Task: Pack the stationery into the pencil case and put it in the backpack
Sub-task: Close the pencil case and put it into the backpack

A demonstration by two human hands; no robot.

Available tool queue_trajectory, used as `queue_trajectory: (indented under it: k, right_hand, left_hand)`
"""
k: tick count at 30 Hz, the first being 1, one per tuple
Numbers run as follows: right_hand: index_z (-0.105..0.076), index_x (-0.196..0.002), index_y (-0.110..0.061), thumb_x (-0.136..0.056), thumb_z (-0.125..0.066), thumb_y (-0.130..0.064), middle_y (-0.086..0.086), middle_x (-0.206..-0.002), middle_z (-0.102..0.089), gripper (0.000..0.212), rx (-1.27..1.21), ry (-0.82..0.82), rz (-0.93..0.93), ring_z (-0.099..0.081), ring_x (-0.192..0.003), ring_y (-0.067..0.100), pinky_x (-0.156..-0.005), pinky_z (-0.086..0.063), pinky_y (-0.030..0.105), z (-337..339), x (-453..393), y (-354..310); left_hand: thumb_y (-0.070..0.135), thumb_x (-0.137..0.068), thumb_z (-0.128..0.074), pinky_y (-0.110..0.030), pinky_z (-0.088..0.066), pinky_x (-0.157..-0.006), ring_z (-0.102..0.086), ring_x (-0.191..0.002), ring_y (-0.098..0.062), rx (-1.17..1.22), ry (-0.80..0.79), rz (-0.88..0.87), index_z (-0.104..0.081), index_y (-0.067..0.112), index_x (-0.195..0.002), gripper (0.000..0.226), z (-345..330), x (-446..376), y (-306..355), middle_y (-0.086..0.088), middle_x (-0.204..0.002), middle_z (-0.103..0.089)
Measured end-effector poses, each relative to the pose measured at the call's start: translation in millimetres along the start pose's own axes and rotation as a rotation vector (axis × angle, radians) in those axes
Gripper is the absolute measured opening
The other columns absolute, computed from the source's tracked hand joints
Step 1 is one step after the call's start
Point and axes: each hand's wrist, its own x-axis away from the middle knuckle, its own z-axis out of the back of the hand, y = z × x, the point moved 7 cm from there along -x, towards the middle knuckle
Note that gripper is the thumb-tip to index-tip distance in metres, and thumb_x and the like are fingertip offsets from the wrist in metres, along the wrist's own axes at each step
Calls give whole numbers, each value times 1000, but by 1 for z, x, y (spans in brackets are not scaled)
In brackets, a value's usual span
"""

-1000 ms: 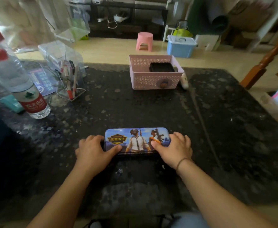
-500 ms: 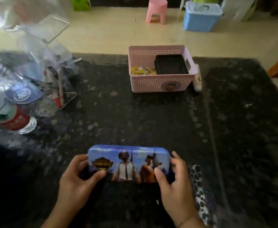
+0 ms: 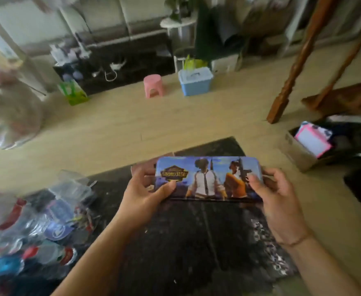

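**Soft daylight, smeared edges**

Even, mild daylight fills the room, brightest on the pale floor (image 3: pixel 115 129) beyond the fingertips (image 3: pixel 171 184). The pencil case (image 3: pixel 207 178) between the fingers is fairly sharp. Left of them, the clutter (image 3: pixel 36 221) dissolves into motion blur; straight lines bow toward the frame's edges.

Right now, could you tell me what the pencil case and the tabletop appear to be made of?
Pencil case: probably tin or hard plastic with a glossy printed lid; its edges are rigid with rounded corners. Table: looks like polished dark speckled stone, perhaps granite.
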Motion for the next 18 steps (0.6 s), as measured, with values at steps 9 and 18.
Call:
queue_trajectory:
  k: [9, 18]
  right_hand:
    - [-56, -97, -9, -77, -65, -26, 6, -81, -73, 28, -2, 464, 140, -69, -65, 18, -48, -55, 35, 226, 94, -148]
    - [-55, -95, -11, -89, -60, -16, 8, -85, -72, 9, -16, 1242, 168, -70, -73, 24, -61, -58, 45, 410, 365, -163]
  left_hand:
    - [30, -66, -77, -53, -58, -58, -71, -75, -36, -20, -643, -188, -49, 7, -100, 50, -225, 38, 172, -17, -93, -71]
    - [12, -79, -73, -49, -60, -60, -68, -68, -39, -105, -1358, -314, -50, 4, -103, 34, -479, 256, 214, -17, -93, -69]
